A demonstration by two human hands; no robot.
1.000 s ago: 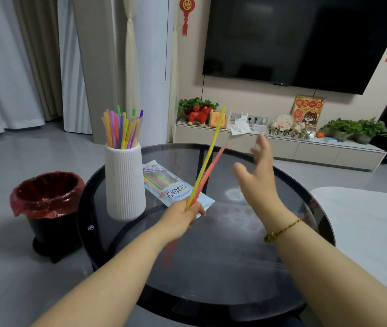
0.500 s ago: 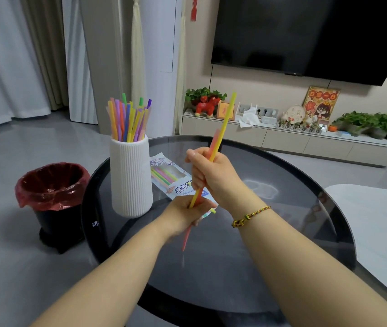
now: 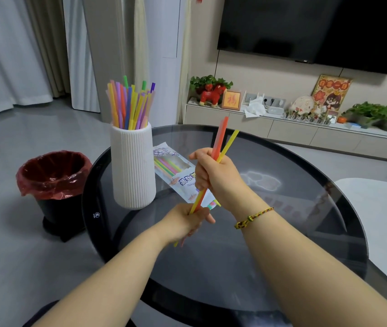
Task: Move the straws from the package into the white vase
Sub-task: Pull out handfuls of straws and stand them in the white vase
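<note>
Two straws, one orange (image 3: 220,135) and one yellow (image 3: 229,143), are gripped by both hands above a round dark glass table (image 3: 282,232). The right hand (image 3: 216,175) is closed in a fist around the middle of the pair, and the left hand (image 3: 185,221) is closed around their lower part, just below the right hand. The straws tilt up and to the right, their top ends spread slightly apart above the right fist, and their bottom tips poke out under the left hand. A braided bracelet (image 3: 253,217) circles the right wrist.

A white ribbed vase (image 3: 132,166) stands upright on the table, to the left of the hands. It holds a bunch of straws (image 3: 130,105) in many colours, which stand up out of its mouth. Just to the right of the vase, the package (image 3: 176,171) lies flat on the table, partly behind the right hand, with several straws visible inside through its clear window.

To the left of the vase, on the grey floor beside the table, stands a black bin (image 3: 53,185) lined with a red bag. Behind the vase, far back, a dark television (image 3: 317,29) hangs on the wall over a low cabinet (image 3: 282,131) with plants and ornaments.
</note>
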